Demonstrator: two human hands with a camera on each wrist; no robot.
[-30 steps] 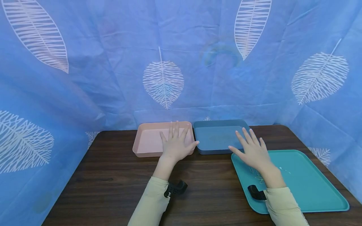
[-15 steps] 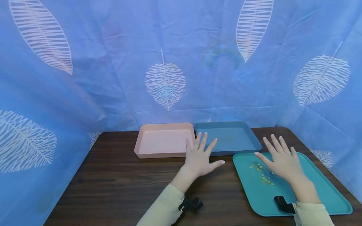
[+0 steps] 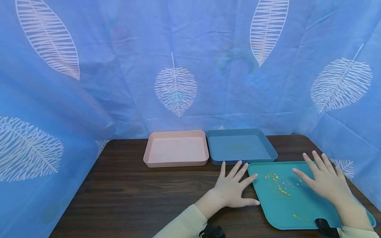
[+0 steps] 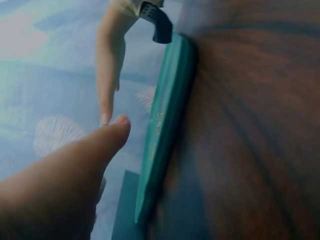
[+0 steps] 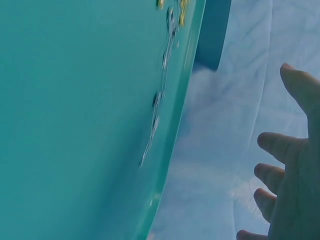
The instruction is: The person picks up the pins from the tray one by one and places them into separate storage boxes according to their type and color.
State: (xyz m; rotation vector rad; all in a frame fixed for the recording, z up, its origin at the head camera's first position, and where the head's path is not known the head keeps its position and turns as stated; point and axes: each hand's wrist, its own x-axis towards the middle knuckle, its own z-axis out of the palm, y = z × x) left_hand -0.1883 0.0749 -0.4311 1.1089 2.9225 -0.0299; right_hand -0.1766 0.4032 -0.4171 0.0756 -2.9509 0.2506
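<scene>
Left hand (image 3: 233, 190): since half a second ago it is shifting rightward and toward you, from the front of the blue tray (image 3: 238, 145) to the left rim of the teal tray (image 3: 276, 211); your fingers are spreading straight, and the left wrist view is showing a gap between thumb and rim.
Right hand (image 3: 328, 181): it is also moving rightward, and is now hovering above the teal tray's right side with fingers spread and straight, well apart from your other hand.
Gold pins (image 3: 274, 177): they are lying scattered in the tray's left half, between your two hands, too small to make out exactly.
Silver pins (image 3: 286, 185): they are lying among and right of the gold ones, the rightmost showing just beside your right thumb in the head view.
Lone gold pin (image 3: 295, 215): it is lying nearer you, toward the tray's front edge.
Pink tray (image 3: 177, 149): it is sitting just left of the blue one, at the far side of the brown table (image 3: 134, 198), beyond your left hand.
</scene>
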